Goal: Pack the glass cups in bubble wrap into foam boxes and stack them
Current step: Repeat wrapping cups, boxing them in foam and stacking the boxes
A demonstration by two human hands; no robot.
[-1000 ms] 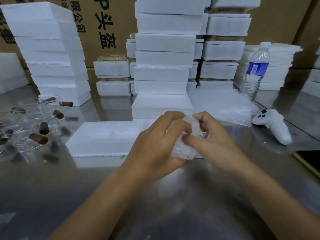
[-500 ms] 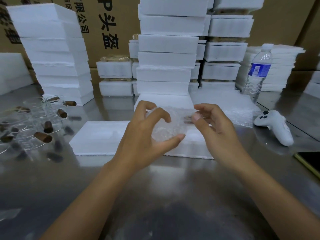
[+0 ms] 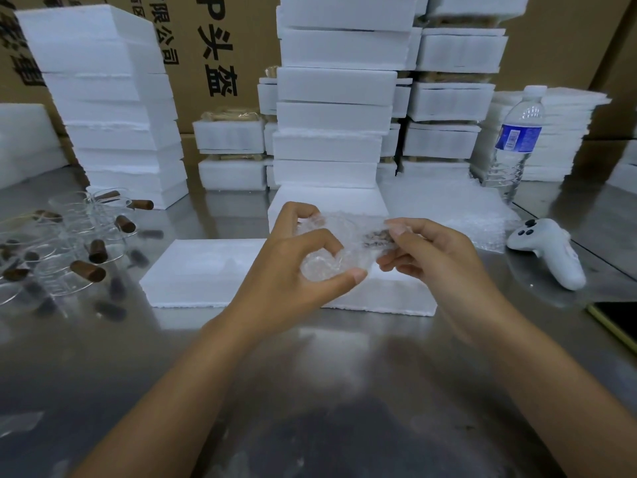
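Glass cup [image 3: 322,267], wrapped: one, held mid-frame above the flat foam box [image 3: 206,267], not yet in it.

Grip: my left hand [image 3: 289,274] curls round the bundle, thumb beneath and fingers over the top. My right hand [image 3: 437,260] pinches the loose end of the bubble wrap [image 3: 348,225], where a brown handle shows through.

Risks, as I judge them: I see no tape on the wrap, so a slackened pinch could let it unroll. The cup could then slide out and strike the steel table [image 3: 310,391]. A handle left sticking out might stop the bundle seating in the box.

Count:
- Bare glass cups [image 3: 65,243], left of frame: clear and overlapping, at least six brown handles; I cannot tell the exact number.
- Tall foam stacks: one at upper left [image 3: 110,108], one at centre [image 3: 334,108], tops cut off. Shorter stacks stand behind.
- Spare wrap sheets [image 3: 448,208]: one pile, right of centre.
- Water bottle [image 3: 517,139]: one.
- White controller [image 3: 548,253]: one.
- Dark flat device [image 3: 617,319]: one, at the right edge, partly out of frame.
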